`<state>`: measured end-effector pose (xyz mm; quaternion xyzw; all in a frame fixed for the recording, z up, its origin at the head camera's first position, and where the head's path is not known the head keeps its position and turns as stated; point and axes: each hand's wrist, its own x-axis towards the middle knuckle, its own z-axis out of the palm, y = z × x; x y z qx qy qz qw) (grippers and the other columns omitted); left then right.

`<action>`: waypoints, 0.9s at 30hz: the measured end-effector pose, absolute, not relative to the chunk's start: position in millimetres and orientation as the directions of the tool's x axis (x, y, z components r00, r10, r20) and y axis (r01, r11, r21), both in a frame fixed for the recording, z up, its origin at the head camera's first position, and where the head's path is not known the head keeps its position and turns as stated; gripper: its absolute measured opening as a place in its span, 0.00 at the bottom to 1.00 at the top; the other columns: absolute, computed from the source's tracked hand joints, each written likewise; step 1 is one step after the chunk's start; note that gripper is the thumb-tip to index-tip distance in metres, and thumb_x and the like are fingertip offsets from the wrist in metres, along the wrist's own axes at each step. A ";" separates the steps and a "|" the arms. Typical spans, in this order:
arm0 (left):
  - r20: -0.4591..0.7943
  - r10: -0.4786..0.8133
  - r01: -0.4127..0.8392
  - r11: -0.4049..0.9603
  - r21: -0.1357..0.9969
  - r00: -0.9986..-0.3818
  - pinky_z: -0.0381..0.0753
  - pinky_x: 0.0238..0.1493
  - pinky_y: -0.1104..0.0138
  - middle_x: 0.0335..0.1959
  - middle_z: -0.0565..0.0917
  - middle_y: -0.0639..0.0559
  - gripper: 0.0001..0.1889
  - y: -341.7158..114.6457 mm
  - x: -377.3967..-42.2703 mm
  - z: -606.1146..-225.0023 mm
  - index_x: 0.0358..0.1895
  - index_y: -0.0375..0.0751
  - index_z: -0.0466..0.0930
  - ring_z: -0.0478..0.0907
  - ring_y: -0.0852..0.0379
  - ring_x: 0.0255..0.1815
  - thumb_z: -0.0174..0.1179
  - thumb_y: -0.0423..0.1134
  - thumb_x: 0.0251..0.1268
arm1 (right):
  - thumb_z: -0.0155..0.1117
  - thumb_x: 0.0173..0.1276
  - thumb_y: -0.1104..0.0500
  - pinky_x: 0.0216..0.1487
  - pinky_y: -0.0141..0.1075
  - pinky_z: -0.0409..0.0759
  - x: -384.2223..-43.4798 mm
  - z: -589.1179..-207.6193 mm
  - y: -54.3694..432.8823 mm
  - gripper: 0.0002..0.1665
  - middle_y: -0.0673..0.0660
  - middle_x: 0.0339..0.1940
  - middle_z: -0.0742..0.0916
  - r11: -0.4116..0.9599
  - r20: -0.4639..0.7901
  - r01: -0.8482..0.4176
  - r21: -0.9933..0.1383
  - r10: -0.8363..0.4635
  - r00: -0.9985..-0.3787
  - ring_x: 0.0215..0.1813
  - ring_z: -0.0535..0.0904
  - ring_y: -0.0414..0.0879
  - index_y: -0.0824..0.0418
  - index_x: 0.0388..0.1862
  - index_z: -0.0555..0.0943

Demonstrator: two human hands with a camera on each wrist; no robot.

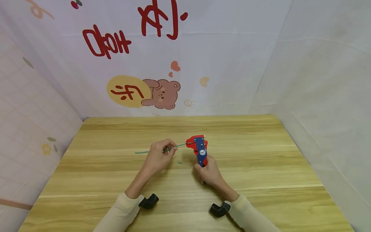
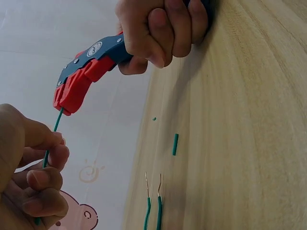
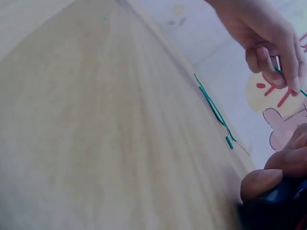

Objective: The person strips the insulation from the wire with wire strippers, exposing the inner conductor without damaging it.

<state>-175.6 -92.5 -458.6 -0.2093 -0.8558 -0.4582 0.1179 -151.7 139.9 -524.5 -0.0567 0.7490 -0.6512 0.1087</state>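
My left hand (image 1: 160, 156) pinches a thin green wire (image 1: 181, 145) between thumb and fingertips. One end of this wire trails out to the left past the hand, and the other runs into the red jaws of a wire stripper (image 1: 200, 149). The red-and-blue tool is raised above the table, its handles gripped in my right hand (image 1: 211, 172). In the left wrist view, two green wires (image 2: 147, 211) with bare copper ends lie side by side on the table. Near them are a short green piece (image 2: 175, 144) and a tiny green bit (image 2: 154, 119).
A wood-grain table (image 1: 249, 135) spreads under both hands. Behind it hangs a white printed cloth (image 1: 232, 64), and pale cloth walls flank both sides. Black curved pieces (image 1: 149, 201) stick out from the sleeve cuffs just above the tabletop.
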 end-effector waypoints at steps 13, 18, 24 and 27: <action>0.390 0.265 0.471 0.510 0.720 -0.882 0.69 0.27 0.70 0.25 0.83 0.58 0.05 -98.6 -176.1 -458.8 0.35 0.48 0.86 0.69 0.62 0.23 0.66 0.33 0.69 | 0.57 0.66 0.71 0.14 0.42 0.78 -154.2 -525.7 143.5 0.04 0.51 0.10 0.76 0.046 -0.053 0.040 -0.998 -0.327 -0.944 0.10 0.72 0.44 0.69 0.34 0.71; 0.402 0.263 0.480 0.514 0.711 -0.877 0.69 0.26 0.71 0.24 0.82 0.60 0.07 -100.6 -177.0 -459.4 0.33 0.49 0.85 0.69 0.62 0.22 0.66 0.32 0.69 | 0.58 0.66 0.71 0.15 0.45 0.79 -153.2 -524.5 144.2 0.05 0.52 0.11 0.77 0.052 -0.059 0.044 -0.998 -0.337 -0.940 0.11 0.72 0.45 0.69 0.36 0.71; 0.414 0.254 0.485 0.497 0.719 -0.874 0.71 0.28 0.71 0.23 0.82 0.59 0.09 -101.2 -176.8 -458.6 0.30 0.48 0.84 0.70 0.63 0.23 0.67 0.30 0.66 | 0.59 0.67 0.70 0.16 0.46 0.80 -152.6 -524.7 144.0 0.05 0.53 0.12 0.78 0.051 -0.059 0.044 -0.998 -0.361 -0.931 0.11 0.73 0.45 0.69 0.37 0.71; 0.405 0.245 0.473 0.493 0.730 -0.881 0.73 0.29 0.71 0.22 0.82 0.58 0.09 -102.2 -176.7 -458.9 0.30 0.47 0.85 0.71 0.63 0.23 0.68 0.29 0.66 | 0.60 0.68 0.69 0.16 0.44 0.80 -152.7 -526.2 143.5 0.06 0.53 0.13 0.77 0.051 -0.066 0.050 -0.997 -0.366 -0.928 0.11 0.73 0.46 0.69 0.36 0.71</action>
